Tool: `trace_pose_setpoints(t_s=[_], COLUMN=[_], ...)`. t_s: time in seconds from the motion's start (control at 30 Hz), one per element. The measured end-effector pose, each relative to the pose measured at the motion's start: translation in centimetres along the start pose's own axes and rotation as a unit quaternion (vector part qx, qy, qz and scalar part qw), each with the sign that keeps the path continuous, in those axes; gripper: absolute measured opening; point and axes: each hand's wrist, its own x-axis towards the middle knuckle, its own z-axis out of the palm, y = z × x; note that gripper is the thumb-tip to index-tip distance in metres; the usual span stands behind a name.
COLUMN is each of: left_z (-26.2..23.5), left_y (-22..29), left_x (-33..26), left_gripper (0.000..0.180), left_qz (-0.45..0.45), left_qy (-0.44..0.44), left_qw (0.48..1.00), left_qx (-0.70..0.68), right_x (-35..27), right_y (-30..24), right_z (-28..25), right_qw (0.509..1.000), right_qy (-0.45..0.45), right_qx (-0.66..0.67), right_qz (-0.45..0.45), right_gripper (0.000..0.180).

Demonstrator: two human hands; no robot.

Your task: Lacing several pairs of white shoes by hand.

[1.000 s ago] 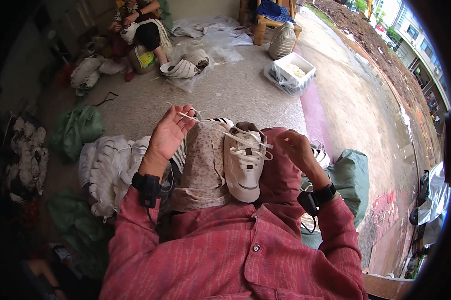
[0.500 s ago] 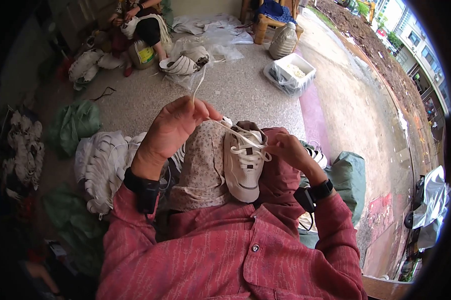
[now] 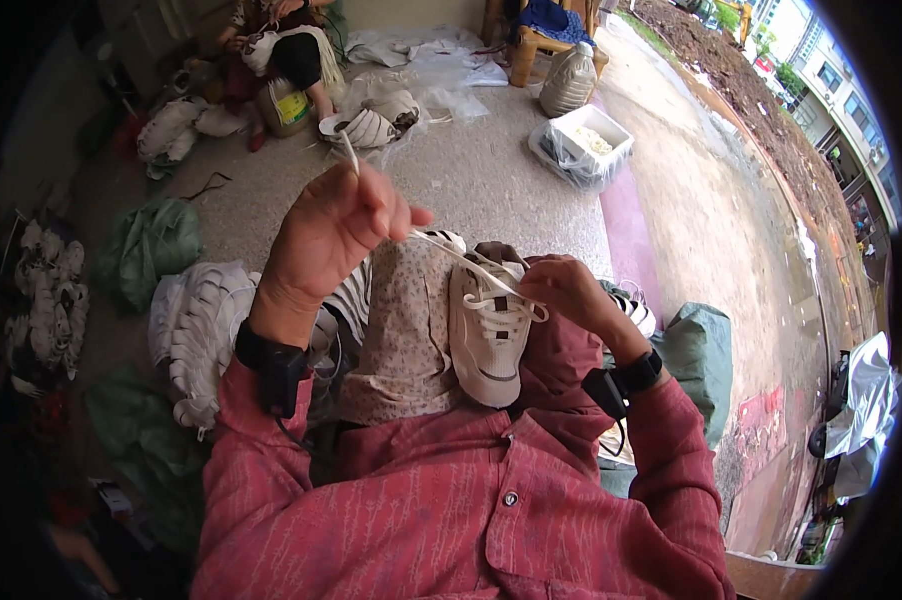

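Observation:
A white and beige sneaker rests on my lap between my knees, its toe pointing toward me. White laces cross its front, with a loop hanging at the right side. Up and to the left of the shoe, my left hand pinches a white shoelace that stretches down to the shoe's upper eyelets; its free end sticks up above the fingers. At the shoe's upper right edge, my right hand has its fingers closed on the lace. The fingertips there are partly hidden.
Strings of white shoe parts lie by my left leg, near a green sack. Another green sack stands at my right. Ahead are a plastic-lined white box, a bamboo chair and a seated person with shoe parts.
My left hand has turned and shifted slightly left and up, drawing the lace with it. My right hand has moved a little left, toward the shoe's eyelets.

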Motion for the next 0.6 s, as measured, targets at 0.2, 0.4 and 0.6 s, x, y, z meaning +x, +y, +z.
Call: trace_pose_setpoints(t_s=[0.2, 0.4, 0.6], left_z=[3.3, 3.1, -0.9], left_y=[0.2, 0.7, -0.1], left_x=[0.6, 0.5, -0.7], left_gripper=[0.026, 0.030, 0.027], left_qz=[0.003, -0.017, -0.001], left_qy=[-0.116, -0.175, 0.018], left_qw=[0.991, 0.981, 0.999], left_qx=[0.072, 0.087, 0.043], right_x=[1.0, 1.0, 0.1], right_y=[0.8, 1.2, -0.1], right_z=[-0.8, -0.3, 0.1], right_qw=[0.993, 0.993, 0.983], right_qy=[-0.107, -0.113, -0.017], right_qx=[0.023, 0.029, -0.165], right_qz=[0.030, 0.011, -0.079], right_gripper=[0.015, 0.013, 0.005])
